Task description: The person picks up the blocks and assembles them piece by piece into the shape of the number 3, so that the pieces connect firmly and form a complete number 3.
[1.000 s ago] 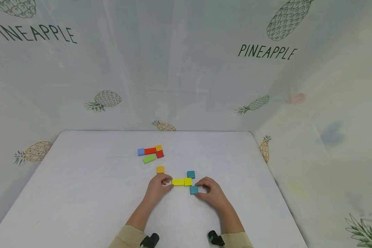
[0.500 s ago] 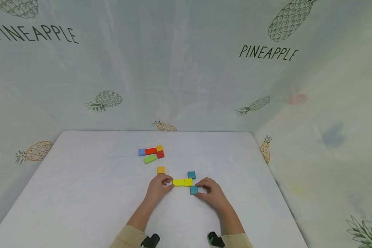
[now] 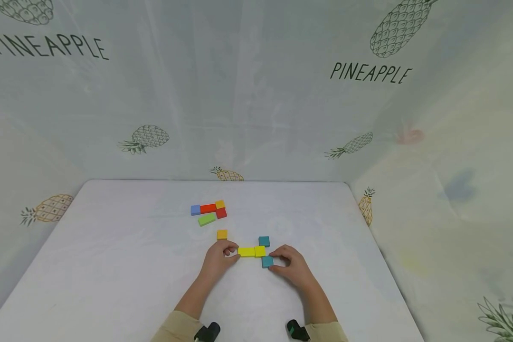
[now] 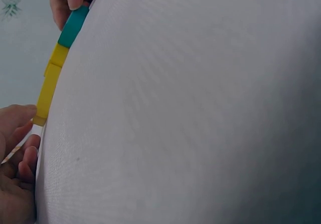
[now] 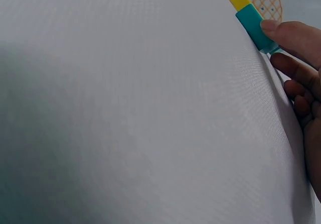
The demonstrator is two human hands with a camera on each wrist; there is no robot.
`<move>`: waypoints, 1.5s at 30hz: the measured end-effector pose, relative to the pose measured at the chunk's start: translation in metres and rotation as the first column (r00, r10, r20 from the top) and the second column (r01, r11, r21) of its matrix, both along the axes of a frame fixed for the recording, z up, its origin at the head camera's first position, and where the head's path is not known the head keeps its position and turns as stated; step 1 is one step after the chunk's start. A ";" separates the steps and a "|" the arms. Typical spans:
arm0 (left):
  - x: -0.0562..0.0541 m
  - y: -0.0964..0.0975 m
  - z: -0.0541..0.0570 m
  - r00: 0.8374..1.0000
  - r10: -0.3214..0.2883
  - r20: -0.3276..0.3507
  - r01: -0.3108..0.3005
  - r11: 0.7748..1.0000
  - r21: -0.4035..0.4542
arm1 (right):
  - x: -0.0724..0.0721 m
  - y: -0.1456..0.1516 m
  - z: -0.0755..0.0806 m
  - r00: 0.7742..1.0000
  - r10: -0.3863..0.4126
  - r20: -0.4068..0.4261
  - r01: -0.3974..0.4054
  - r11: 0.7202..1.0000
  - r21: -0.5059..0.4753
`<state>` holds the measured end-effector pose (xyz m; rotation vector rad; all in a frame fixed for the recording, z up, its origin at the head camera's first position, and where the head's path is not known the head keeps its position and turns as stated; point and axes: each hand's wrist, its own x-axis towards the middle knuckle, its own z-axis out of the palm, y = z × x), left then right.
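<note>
On the white table, a long yellow block (image 3: 246,252) lies end to end with a shorter yellow block (image 3: 260,251). My left hand (image 3: 219,256) has thumb and index finger at the long block's left end; the left wrist view shows the thumb touching that end. Against the short block's near right corner sits a teal block (image 3: 267,262), which my right hand (image 3: 294,267) holds between thumb and index finger. In the right wrist view the thumb rests on that teal block (image 5: 255,27). Another teal block (image 3: 263,241) lies just beyond the short yellow one.
Just beyond my left hand is an orange block (image 3: 222,234). Farther back lie a blue block (image 3: 195,210), a long red block (image 3: 207,208), another orange block (image 3: 220,204), a small red block (image 3: 221,213) and a green block (image 3: 207,219). A pineapple-print curtain (image 3: 256,95) hangs behind the table.
Both hands stay in place at the blocks. The near teal block may have shifted very slightly; the whole view moved a little early on.
</note>
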<state>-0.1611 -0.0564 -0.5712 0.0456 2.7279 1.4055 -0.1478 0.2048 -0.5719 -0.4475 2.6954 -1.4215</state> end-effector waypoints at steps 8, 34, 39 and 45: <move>0.000 0.000 0.002 1.000 -0.007 -0.004 0.007 1.000 0.001 | 0.000 0.000 0.001 1.000 0.002 0.003 -0.002 1.000 0.006; -0.021 -0.033 0.014 0.998 0.051 -0.031 -0.050 0.999 0.007 | 0.003 0.002 -0.003 0.995 -0.100 0.029 0.102 0.993 -0.059; -0.027 -0.040 0.014 0.997 0.068 -0.030 -0.069 0.997 -0.027 | 0.002 0.002 -0.004 0.994 -0.109 0.027 0.110 0.993 -0.046; -0.034 -0.049 0.009 0.997 0.065 -0.034 -0.067 0.997 -0.040 | 0.002 0.001 -0.004 0.993 -0.114 0.024 0.115 0.992 -0.047</move>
